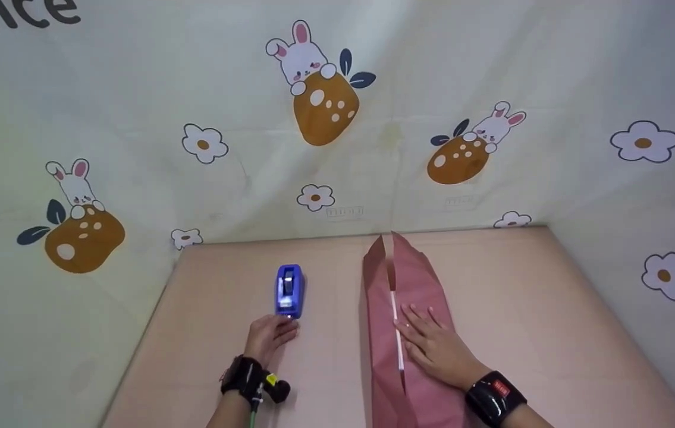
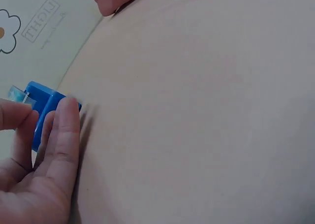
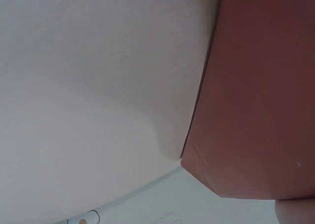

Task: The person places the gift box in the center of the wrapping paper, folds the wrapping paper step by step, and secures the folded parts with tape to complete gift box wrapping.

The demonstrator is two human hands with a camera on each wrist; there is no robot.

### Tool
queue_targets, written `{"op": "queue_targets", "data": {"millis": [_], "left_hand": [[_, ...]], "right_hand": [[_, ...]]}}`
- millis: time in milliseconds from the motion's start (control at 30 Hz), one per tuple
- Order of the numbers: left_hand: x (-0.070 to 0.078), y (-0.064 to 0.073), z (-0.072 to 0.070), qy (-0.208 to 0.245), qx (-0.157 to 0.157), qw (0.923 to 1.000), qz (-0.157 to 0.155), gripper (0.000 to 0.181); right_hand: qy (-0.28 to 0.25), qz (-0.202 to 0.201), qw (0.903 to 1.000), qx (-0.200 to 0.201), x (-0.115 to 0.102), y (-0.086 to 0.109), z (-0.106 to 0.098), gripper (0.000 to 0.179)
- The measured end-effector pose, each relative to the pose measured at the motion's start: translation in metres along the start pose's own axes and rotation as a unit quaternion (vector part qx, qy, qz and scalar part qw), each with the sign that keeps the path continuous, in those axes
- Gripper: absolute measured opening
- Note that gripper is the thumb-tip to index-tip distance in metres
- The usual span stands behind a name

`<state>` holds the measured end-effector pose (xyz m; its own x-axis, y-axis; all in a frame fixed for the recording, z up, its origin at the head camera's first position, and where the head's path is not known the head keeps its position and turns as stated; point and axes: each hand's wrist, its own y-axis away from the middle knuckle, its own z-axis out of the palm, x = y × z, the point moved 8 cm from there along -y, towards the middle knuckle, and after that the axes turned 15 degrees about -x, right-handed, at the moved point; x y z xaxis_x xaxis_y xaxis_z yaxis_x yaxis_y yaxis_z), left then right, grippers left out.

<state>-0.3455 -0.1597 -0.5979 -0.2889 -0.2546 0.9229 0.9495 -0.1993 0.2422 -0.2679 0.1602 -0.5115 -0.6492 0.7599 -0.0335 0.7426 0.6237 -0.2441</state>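
Note:
My left hand (image 1: 270, 337) is at the near end of a blue tape dispenser (image 1: 289, 290). In the left wrist view its thumb and forefinger pinch the end of the clear tape (image 2: 22, 96) by the cutter, while the other fingers extend along the dispenser's side. To the right, dusky red wrapping paper (image 1: 426, 285) is folded over from both sides around something long. A narrow white strip (image 1: 399, 348) shows in the gap between the paper's edges. My right hand (image 1: 441, 348) lies flat on the right flap, fingers spread, fingertips at the gap.
The table (image 1: 325, 356) has a pale pinkish covering. Behind it and along both sides hangs a light curtain (image 1: 242, 71) printed with rabbits, fruit and flowers. The paper's far end stands open near the table's back edge.

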Motion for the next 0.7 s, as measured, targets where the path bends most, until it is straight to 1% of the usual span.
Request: {"op": "queue_targets", "data": {"millis": [67,133,200,267,433,700], "left_hand": [[-0.0003,0.0014,0.0002,-0.035,0.005,0.9992,-0.018,0.033],[-0.0010,0.0021,-0.0006,-0.060,0.015,0.9975,-0.035,0.032],[-0.0019,0.0014,-0.0021,-0.075,0.022,0.9960,-0.044,0.030],[-0.0011,0.0018,-0.0023,-0.085,0.027,0.9950,-0.045,0.029],[0.0020,0.0030,0.0008,-0.112,0.023,0.9929,-0.035,0.024],[-0.0004,0.0016,0.0009,-0.135,0.030,0.9893,-0.045,0.018]], "right_hand": [[0.003,-0.001,1.0000,0.001,0.0002,0.0003,-0.0001,0.045],[0.006,-0.003,1.0000,0.002,-0.0001,0.0002,-0.0004,0.045],[0.006,-0.004,1.0000,0.002,-0.0005,-0.0004,-0.0004,0.044],[0.007,-0.005,1.0000,0.004,-0.0009,-0.0005,-0.0007,0.044],[-0.002,-0.001,1.0000,0.003,-0.0004,0.0003,0.0002,0.046],[-0.013,0.002,0.9999,0.000,0.0010,0.0000,0.0011,0.047]]}}
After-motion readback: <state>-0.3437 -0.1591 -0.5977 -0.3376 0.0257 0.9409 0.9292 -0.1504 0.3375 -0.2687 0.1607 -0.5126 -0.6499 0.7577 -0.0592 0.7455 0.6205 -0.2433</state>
